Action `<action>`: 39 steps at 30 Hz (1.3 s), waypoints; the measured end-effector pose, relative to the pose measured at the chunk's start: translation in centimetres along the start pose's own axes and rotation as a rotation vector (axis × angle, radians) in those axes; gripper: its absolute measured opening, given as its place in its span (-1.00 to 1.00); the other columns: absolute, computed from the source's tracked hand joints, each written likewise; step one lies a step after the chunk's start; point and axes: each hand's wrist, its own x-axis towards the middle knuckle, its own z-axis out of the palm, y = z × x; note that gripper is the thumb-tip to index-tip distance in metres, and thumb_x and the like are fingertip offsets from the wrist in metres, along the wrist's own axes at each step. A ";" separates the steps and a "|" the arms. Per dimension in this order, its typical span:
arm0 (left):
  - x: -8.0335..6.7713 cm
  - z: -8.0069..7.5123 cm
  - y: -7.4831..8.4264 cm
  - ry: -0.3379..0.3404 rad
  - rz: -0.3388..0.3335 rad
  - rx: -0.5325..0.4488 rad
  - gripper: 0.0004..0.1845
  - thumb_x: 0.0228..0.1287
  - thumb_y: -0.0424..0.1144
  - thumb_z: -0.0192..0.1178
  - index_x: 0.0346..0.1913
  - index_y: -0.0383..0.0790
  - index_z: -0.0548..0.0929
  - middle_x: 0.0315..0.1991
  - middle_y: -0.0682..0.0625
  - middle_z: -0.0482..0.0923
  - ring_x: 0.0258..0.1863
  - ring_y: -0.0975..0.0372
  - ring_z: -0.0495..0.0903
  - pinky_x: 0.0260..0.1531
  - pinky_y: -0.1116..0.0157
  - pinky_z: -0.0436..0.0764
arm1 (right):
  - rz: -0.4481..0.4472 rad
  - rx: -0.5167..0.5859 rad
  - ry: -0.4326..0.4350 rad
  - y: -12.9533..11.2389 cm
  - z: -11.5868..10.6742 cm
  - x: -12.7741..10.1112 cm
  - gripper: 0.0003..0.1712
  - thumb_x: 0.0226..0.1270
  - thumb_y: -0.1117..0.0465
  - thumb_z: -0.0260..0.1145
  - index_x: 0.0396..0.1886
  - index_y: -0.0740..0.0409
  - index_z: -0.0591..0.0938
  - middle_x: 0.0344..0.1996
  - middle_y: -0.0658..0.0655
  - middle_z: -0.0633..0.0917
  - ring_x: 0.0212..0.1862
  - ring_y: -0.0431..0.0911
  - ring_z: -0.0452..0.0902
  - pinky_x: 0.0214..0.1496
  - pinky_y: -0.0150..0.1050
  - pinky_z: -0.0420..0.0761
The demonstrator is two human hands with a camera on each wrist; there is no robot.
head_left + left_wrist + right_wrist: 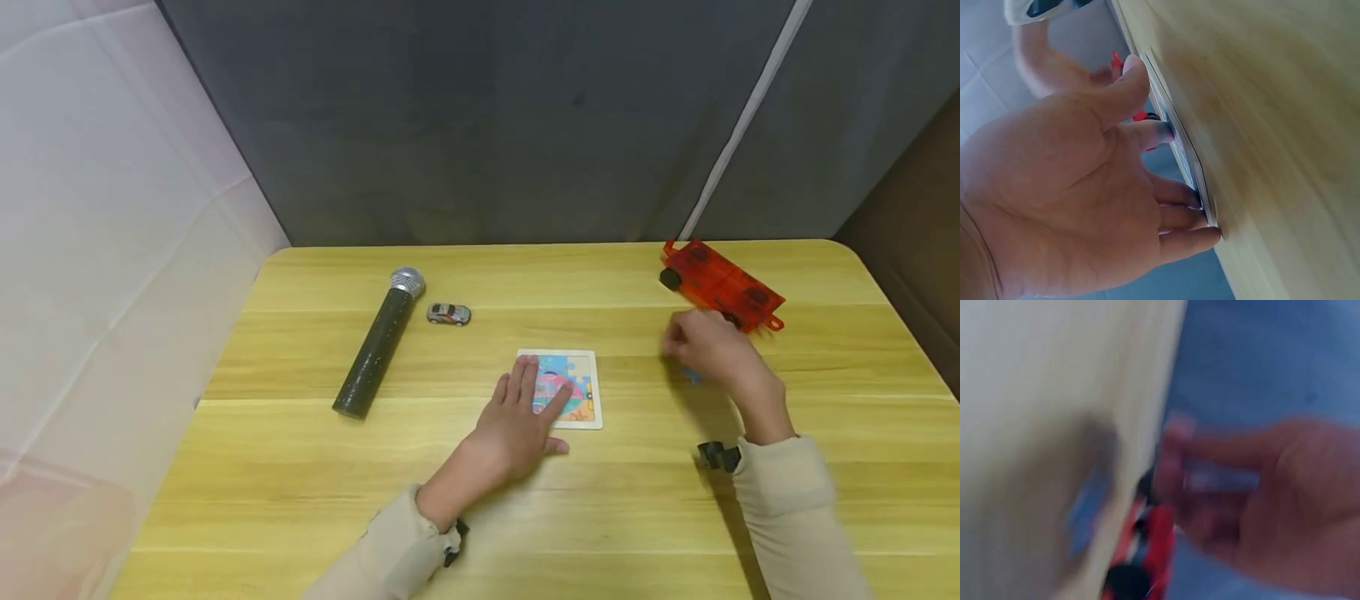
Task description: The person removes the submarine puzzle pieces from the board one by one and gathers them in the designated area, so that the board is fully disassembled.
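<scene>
My left hand [517,425] rests on a small white-framed jigsaw puzzle [597,400], its fingers and thumb spread over the left and lower parts of the picture. In the left wrist view the fingertips press at the edge of the puzzle board [1194,162], seen nearly edge-on. Pale backing shows at the puzzle's upper right. My right hand [712,350] is bent above the table, thumb and fingertips drawn together; blur keeps me from telling whether they pinch something. Below it lies a blue puzzle piece [692,376], which the right wrist view shows as a blurred blue patch [1088,512].
Just beyond the right hand is a red toy vehicle [720,279] with black wheels. A dark toy microphone [375,350] with a silver head lies at the left, beside a small silver toy car [448,314]. A dark grey panel [480,125] stands behind the wooden table [285,492].
</scene>
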 end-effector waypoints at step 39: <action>0.2 0.1 0.1 -0.037 -0.024 0.039 -0.17 0.71 0.31 -0.08 0.83 0.19 -0.05 0.79 -0.40 -0.27 0.81 -0.15 -0.25 0.77 0.01 0.05 | -0.168 0.033 0.112 -9.1 6.2 3.2 -0.91 0.49 0.43 0.44 -0.27 0.24 0.72 -0.35 0.14 0.67 -0.29 -0.04 0.51 -0.25 -0.17 0.58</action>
